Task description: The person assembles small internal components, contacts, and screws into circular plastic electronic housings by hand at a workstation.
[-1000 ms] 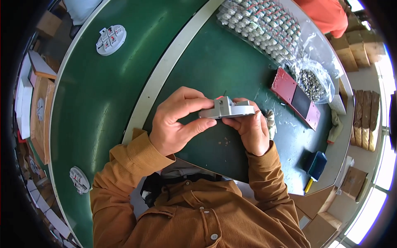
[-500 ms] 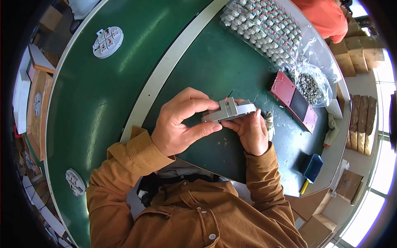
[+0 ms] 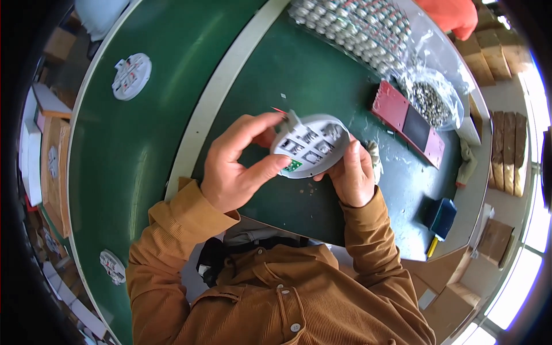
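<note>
A round white plastic housing (image 3: 313, 146) is held between my two hands above the green table, its open inner side tilted up toward me. Rows of small compartments show inside it, with a bit of green circuit board at the lower left edge. My left hand (image 3: 238, 161) grips the left rim with thumb and forefinger, close to a raised tab and a thin red wire. My right hand (image 3: 353, 175) pinches the right rim, thumb on top and fingers partly hidden beneath.
Two similar housings (image 3: 132, 76) (image 3: 112, 267) lie on the green surface at left, past a pale strip (image 3: 198, 126). Trays of small round metal parts (image 3: 351, 34), a bag of metal pieces (image 3: 428, 103), a red block with a dark panel (image 3: 407, 123) and a dark blue brush-like tool (image 3: 441, 218) stand at right.
The housing has turned from edge-on to showing its compartmented inside. My left hand has shifted slightly left with it. The whole view has swung a little.
</note>
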A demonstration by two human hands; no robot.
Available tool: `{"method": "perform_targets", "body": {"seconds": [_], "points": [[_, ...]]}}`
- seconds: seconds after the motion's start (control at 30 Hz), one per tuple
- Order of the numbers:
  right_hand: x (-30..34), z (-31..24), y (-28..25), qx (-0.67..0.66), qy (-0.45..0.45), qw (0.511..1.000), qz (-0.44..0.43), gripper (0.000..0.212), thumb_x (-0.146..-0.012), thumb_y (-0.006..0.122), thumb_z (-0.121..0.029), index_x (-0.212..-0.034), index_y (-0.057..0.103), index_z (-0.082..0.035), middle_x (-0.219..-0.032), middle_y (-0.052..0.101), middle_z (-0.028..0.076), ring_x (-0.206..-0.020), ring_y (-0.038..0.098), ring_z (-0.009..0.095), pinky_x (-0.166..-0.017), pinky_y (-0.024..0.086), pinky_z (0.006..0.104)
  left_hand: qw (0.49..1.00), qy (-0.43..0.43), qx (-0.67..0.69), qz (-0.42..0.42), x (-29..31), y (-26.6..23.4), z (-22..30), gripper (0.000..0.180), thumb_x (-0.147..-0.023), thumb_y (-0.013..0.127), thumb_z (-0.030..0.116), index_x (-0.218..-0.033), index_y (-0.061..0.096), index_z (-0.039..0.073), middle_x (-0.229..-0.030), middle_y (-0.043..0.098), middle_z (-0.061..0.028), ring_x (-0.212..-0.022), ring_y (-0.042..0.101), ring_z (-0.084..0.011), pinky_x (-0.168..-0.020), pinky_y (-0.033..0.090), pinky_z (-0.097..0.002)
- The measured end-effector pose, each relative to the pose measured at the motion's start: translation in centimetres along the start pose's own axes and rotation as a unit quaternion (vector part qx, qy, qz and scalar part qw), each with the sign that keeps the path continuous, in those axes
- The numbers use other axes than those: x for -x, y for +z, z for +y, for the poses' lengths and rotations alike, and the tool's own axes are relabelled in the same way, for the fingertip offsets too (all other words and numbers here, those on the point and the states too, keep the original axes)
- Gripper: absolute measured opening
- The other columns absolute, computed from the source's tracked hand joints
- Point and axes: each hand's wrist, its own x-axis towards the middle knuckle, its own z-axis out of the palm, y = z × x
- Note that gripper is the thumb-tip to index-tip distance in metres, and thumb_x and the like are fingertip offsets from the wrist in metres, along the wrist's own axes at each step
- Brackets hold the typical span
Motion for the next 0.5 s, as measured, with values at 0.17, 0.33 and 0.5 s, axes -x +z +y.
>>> {"method": "perform_targets", "body": {"seconds": [0.17,0.33,0.5], "points": [[-1.1,-1.4,0.6,0.062,-0.015,0.998,0.022,0.053,-0.124,0.048,-0.040,-0.142,0.064,0.007,-0.106,0.074,0.014,-0.079,0.070,0.018,-0.071,0.062,0.0291,0.988,-0.093,0.114,0.047,-0.3,1.0,-0.7,0.065,-0.093,0.087,0.004,-0.152,0.060,-0.003,-0.125,0.070,-0.0141,-0.106,0.069,-0.0224,-0.100,0.058,-0.0348],[-1.2,-2.6,0.8,0.142,0.005,0.990,0.011,0.057,-0.124,0.047,-0.045,-0.138,0.066,0.007,-0.103,0.071,0.010,-0.078,0.064,0.015,-0.069,0.055,0.0254,0.969,-0.115,0.200,0.085,-0.8,1.5,-0.6,0.072,-0.094,0.085,0.004,-0.158,0.052,-0.004,-0.132,0.067,-0.0173,-0.114,0.068,-0.0232,-0.106,0.057,-0.0358],[-1.2,-2.7,1.2,0.175,-0.010,0.984,0.031,0.054,-0.124,0.048,-0.042,-0.138,0.068,0.006,-0.102,0.072,0.009,-0.078,0.063,0.013,-0.072,0.054,0.0249,0.962,-0.165,0.215,0.022,-0.9,0.2,-1.0,0.069,-0.095,0.084,0.003,-0.155,0.051,-0.004,-0.135,0.065,-0.0180,-0.116,0.067,-0.0230,-0.107,0.057,-0.0358]]}}
